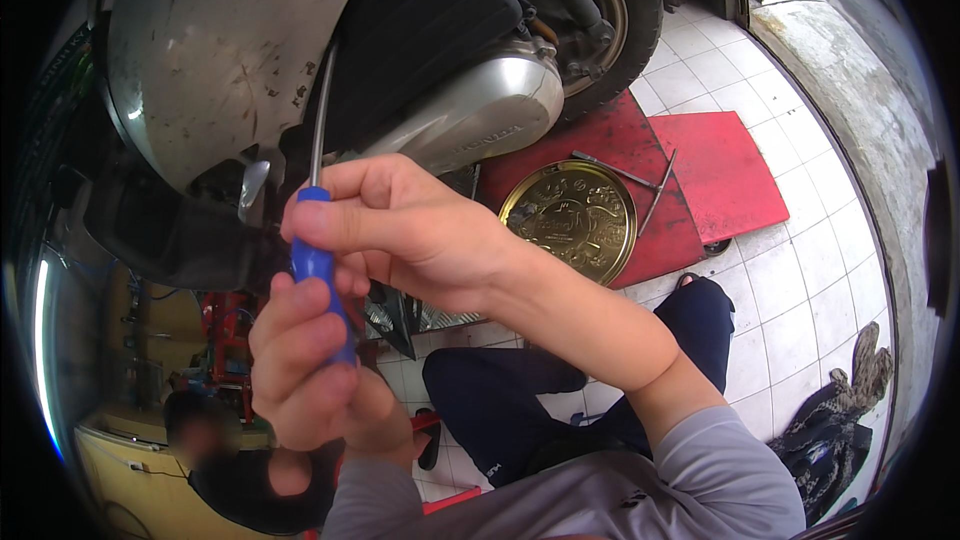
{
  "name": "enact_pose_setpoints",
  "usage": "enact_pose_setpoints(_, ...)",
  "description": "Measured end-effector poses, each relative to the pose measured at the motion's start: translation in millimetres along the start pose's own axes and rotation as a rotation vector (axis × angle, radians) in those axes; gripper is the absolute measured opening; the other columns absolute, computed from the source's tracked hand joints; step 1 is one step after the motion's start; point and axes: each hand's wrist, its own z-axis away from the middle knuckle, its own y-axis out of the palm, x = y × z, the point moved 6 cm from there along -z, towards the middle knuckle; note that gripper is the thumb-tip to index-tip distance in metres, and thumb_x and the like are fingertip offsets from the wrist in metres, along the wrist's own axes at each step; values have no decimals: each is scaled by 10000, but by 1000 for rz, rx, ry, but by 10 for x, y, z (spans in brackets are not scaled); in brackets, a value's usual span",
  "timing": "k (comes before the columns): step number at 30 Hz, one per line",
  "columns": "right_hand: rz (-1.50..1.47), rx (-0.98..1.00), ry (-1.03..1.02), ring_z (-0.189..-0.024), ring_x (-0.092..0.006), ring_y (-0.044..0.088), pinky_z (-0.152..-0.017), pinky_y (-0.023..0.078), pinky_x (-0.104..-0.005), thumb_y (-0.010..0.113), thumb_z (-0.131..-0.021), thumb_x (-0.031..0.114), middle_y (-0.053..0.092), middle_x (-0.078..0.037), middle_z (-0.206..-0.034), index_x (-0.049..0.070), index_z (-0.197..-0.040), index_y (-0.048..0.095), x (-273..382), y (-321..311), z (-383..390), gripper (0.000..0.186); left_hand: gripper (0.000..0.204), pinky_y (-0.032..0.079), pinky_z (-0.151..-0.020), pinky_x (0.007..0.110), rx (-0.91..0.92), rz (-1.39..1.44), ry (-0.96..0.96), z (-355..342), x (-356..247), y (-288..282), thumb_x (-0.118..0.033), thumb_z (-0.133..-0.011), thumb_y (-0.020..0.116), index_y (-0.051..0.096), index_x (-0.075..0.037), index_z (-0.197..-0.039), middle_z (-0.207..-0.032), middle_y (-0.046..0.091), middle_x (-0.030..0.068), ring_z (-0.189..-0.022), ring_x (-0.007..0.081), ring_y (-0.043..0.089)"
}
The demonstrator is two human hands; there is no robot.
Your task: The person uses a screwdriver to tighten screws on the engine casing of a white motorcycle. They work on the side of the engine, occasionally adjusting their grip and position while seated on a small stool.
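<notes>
Both of my hands are on one screwdriver (313, 262) with a blue handle and a long metal shaft. My right hand (395, 215) pinches the upper part of the handle between thumb and fingers. Below it, the fingers of my left hand (305, 365) wrap round the handle's lower end. The shaft runs up along the edge of the scuffed silver body panel (225, 50) of a motorbike, beside a black ribbed cover (430, 35). Its tip is hard to make out against the dark parts there.
A silver engine cover (480, 110) and the rear wheel (632, 30) are beyond my hands. A round gold tray (570, 215) lies on a red platform (725, 165), with thin metal tools (655, 195) nearby. Another person (255, 485) is at lower left. Dark cloth (825, 440) lies on the tiles.
</notes>
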Motion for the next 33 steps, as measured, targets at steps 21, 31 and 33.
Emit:
enact_pose_setpoints(21,-74,28,-47,-761,-103,630,-682,519,-241,640,-930,218,654,-56,-910,-3,-1024,635,-102,10,-20,240,481,518,-803,425,-215,-268,-30,47,-14,-80,-307,-852,739,502,-34,-1169,-1009,534,143,-938,311,589)
enact_pose_setpoints(31,-129,-14,-42,-846,-103,623,-750,510,-259,643,-927,202,651,-58,-917,1,-1016,637,-40,56,48,220,362,508,-859,484,-57,-101,-45,15,36,13,-238,-890,682,523,-50,-1154,-1144,584,160,-1033,365,599)
enact_pose_setpoints(33,-58,-52,12,-840,-98,621,-746,510,-257,648,-926,204,650,-57,-915,1,-998,637,-25,45,71,216,351,506,-850,478,-4,-109,-14,-3,50,-6,-231,-892,677,522,-54,-1153,-1134,587,156,-1023,362,602)
